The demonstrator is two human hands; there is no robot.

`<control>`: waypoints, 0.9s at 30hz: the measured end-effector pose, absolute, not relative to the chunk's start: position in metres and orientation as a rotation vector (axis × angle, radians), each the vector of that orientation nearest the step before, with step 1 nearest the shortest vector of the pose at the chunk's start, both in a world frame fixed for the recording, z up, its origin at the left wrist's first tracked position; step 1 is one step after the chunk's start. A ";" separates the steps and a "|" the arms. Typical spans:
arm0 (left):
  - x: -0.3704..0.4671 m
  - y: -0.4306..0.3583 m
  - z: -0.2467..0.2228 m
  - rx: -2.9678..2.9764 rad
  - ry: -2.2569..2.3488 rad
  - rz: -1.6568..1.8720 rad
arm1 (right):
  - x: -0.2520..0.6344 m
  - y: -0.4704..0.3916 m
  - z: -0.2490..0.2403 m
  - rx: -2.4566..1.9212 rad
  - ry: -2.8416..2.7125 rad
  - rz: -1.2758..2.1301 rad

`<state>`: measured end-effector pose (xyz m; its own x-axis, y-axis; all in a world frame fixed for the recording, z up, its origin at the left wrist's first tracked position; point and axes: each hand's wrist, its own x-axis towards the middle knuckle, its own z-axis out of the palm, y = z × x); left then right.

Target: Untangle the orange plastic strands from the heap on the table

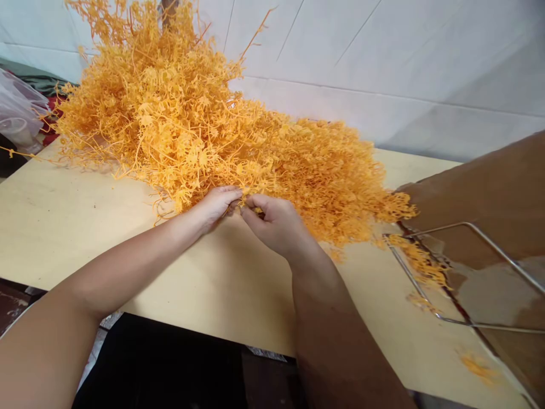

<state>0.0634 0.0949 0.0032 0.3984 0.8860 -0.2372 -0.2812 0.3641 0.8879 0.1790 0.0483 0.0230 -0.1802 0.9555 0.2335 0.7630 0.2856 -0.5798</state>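
Note:
A big heap of orange-yellow, thin branching plastic-looking sprigs spreads along the back of the table. At its front edge my left hand and my right hand meet, fingertips almost touching. Between them shows a small piece of the same orange sprig. My left fingers are closed in a pinch on it. The fingers of my right hand are curled at the same sprig, thumb pressed in. Exactly where each fingertip grips is partly hidden.
The pale yellow table stands against a white tiled wall. On the right are a brown cardboard box and a bent metal wire frame with orange bits beside it. A clear plastic bag lies at the far left.

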 end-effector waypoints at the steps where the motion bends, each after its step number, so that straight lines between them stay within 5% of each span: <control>1: 0.064 0.094 0.003 0.878 0.839 0.880 | 0.180 0.049 0.023 -1.511 -2.021 0.436; 6: 0.068 0.093 0.007 0.893 0.908 0.894 | 0.174 0.041 0.027 -1.378 -2.042 0.332; 11: 0.070 0.100 0.007 0.958 1.080 0.918 | 0.130 0.012 0.040 -0.654 -2.297 0.980; 15: 0.068 0.105 0.001 0.983 0.989 0.875 | 0.136 0.020 0.036 -0.756 -2.114 1.073; 21: 0.063 0.104 -0.001 0.976 0.855 0.816 | 0.220 0.068 0.009 -1.367 -1.198 0.626; 27: 0.062 0.104 -0.001 0.996 0.831 0.795 | 0.242 0.080 -0.011 -1.839 -1.176 -0.085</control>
